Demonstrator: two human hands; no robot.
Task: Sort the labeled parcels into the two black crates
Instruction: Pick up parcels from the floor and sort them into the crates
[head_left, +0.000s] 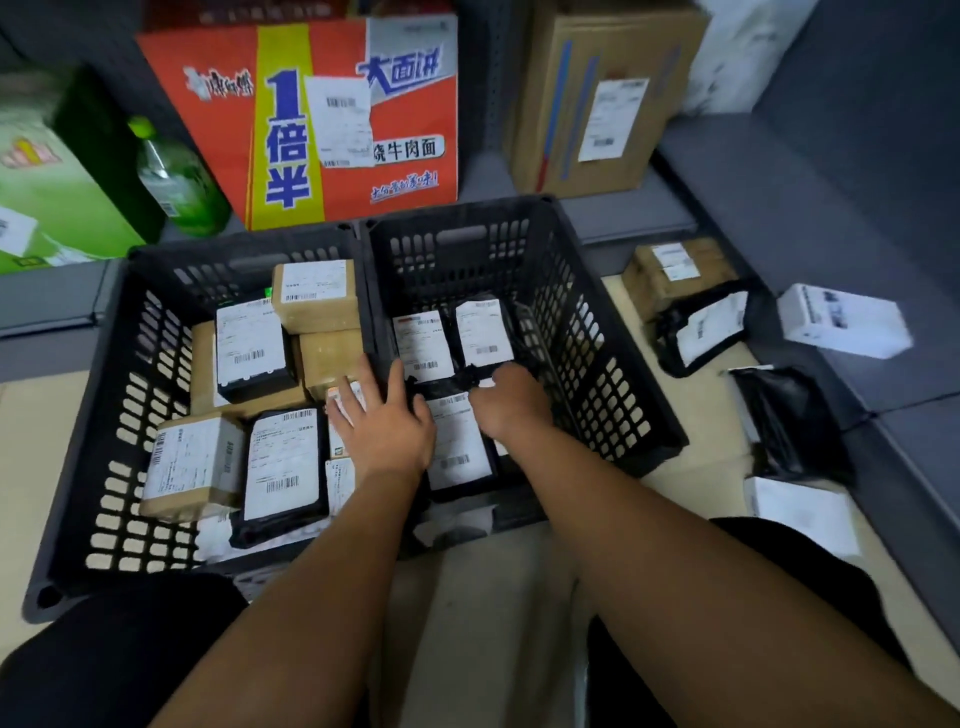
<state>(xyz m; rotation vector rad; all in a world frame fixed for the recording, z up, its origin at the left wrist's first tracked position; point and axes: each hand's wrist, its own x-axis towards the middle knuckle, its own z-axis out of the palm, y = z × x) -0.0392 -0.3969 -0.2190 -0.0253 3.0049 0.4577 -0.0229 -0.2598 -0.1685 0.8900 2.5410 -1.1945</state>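
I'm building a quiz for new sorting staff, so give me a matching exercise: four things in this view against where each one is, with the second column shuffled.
Things
1. green bottle
2. white box
3. left hand
4. right hand

Places
A. inside the right crate, gripping a black bag parcel
B. left of the orange-red carton
C. spread flat at the left crate's right edge
D. outside, to the right of both crates

Pairs: 1-B, 2-D, 3-C, 4-A
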